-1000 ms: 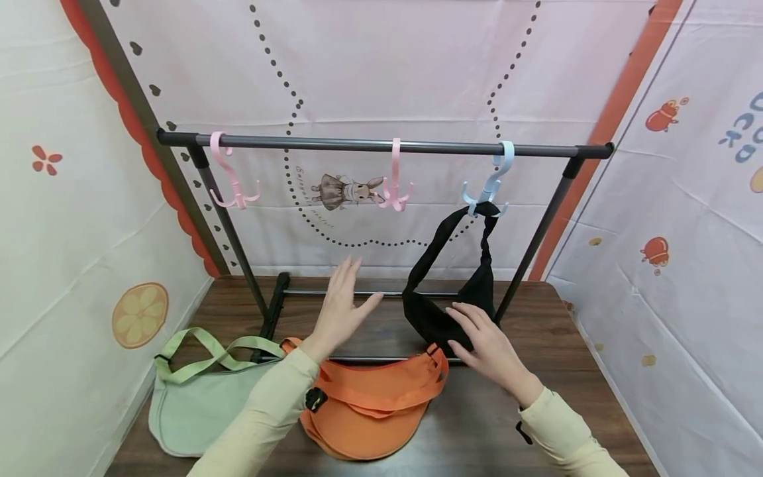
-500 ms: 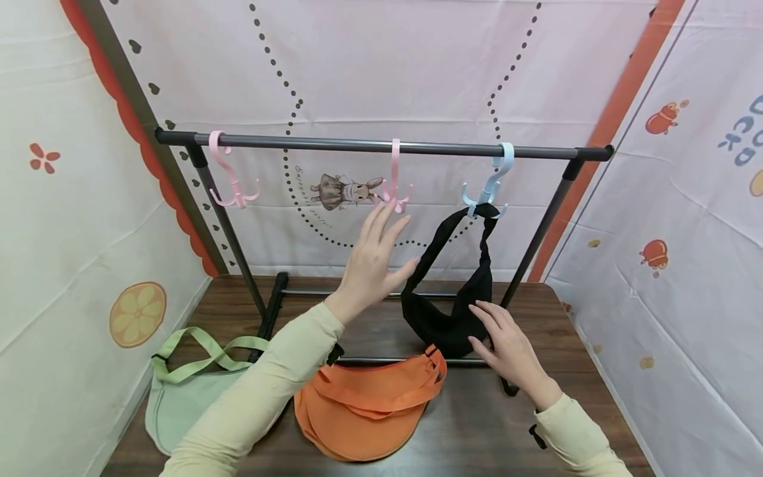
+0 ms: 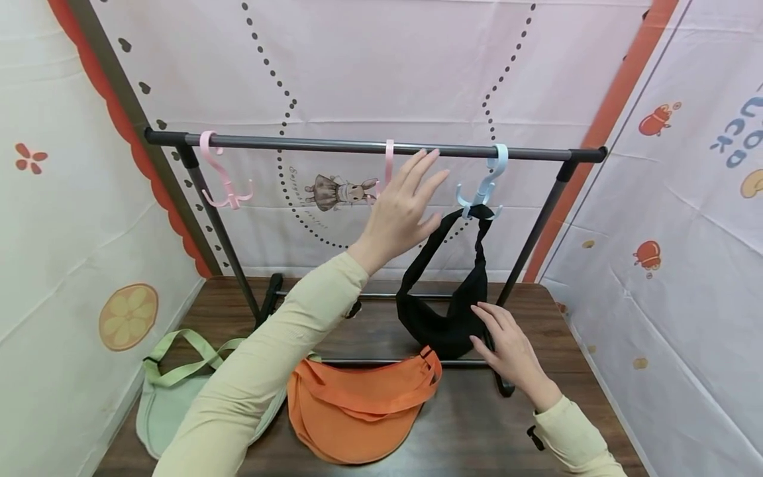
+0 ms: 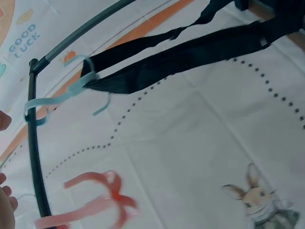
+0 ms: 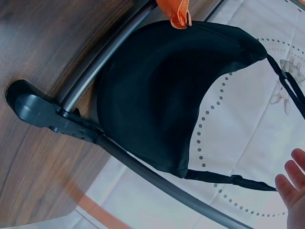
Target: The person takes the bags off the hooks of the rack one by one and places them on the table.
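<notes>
A black shoulder bag (image 3: 444, 324) hangs by its strap from a light blue hook (image 3: 490, 182) at the right of the rack's top bar. My left hand (image 3: 399, 209) is raised in front of the middle pink hook (image 3: 389, 159), its fingers extended and holding nothing; it covers most of that hook in the head view. Low at the right, my right hand (image 3: 509, 348) hovers beside the black bag with relaxed fingers; whether it touches the bag I cannot tell. An orange bag (image 3: 357, 417) lies on the table, and a green bag (image 3: 173, 404) lies left of it, partly behind my left sleeve.
A dark metal rack (image 3: 298, 144) spans the wooden table (image 3: 477, 424). Another pink hook (image 3: 226, 179) hangs near the bar's left end. Printed cloth walls (image 3: 89, 232) enclose the table at the sides and back.
My left hand has risen and moved right, from above the orange bag to the middle pink hook. My right hand has drawn slightly right, away from the black bag. The bags stay put.
</notes>
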{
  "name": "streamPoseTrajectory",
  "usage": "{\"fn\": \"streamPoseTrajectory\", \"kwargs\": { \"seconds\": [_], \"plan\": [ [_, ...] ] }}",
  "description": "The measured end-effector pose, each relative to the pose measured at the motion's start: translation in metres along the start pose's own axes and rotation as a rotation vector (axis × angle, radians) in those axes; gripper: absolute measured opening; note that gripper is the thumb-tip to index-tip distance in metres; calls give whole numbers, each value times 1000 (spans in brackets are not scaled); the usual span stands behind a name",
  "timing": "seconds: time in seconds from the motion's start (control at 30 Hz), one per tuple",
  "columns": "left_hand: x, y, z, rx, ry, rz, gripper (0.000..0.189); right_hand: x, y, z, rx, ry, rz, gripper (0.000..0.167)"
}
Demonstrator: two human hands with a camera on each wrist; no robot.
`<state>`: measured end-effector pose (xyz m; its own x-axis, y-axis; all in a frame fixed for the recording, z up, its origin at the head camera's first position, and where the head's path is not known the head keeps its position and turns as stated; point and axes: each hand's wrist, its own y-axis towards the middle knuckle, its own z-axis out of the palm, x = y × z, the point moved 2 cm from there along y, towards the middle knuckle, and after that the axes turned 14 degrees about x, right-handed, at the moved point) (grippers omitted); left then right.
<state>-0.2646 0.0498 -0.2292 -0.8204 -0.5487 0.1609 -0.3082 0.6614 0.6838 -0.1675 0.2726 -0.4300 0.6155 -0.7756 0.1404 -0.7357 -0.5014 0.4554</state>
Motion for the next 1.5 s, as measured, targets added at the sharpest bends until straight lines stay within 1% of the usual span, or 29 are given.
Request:
{"fn": "streamPoseTrajectory", "kwargs": {
  "seconds": [0.1, 0.2, 0.27, 0.37, 0.5, 0.6, 0.73, 0.93, 1.2, 1.27, 1.37, 1.5],
  "plan": [
    [-4, 21, -5, 11, -29, 28, 35, -1, -2, 0, 8, -6, 11, 54],
    [-10, 43, -9, 17, -107, 55, 24, -1, -6, 1, 17, -8, 21, 54],
    [-15, 57, -10, 46, -146, 58, 21, -2, -8, 2, 25, -3, 34, 55],
    [-22, 74, -10, 96, -167, 45, 19, 0, -10, 4, 33, 3, 44, 54],
    [-25, 88, -6, 174, -168, 8, 21, 2, -11, 8, 25, 17, 31, 49],
    [-24, 94, 0, 221, -167, -26, 22, 3, -12, 10, 17, 20, 19, 47],
    [-21, 99, 9, 249, -170, -57, 22, 3, -12, 12, 24, 27, 31, 46],
    [-20, 103, 20, 270, -155, -49, 23, 3, -10, 12, 15, 43, 50, 46],
    [-17, 108, 25, 332, -75, -64, 21, -2, 4, 10, -3, 60, 52, 47],
    [-16, 108, 26, 333, -66, -67, 22, -4, 9, 9, -18, 66, 43, 47],
    [-16, 109, 27, 327, -66, -64, 22, -9, 16, 5, -62, 78, 25, 45],
    [-16, 110, 27, 318, -67, -61, 22, -19, 28, -6, -123, 78, 33, 43]
  ]
}}
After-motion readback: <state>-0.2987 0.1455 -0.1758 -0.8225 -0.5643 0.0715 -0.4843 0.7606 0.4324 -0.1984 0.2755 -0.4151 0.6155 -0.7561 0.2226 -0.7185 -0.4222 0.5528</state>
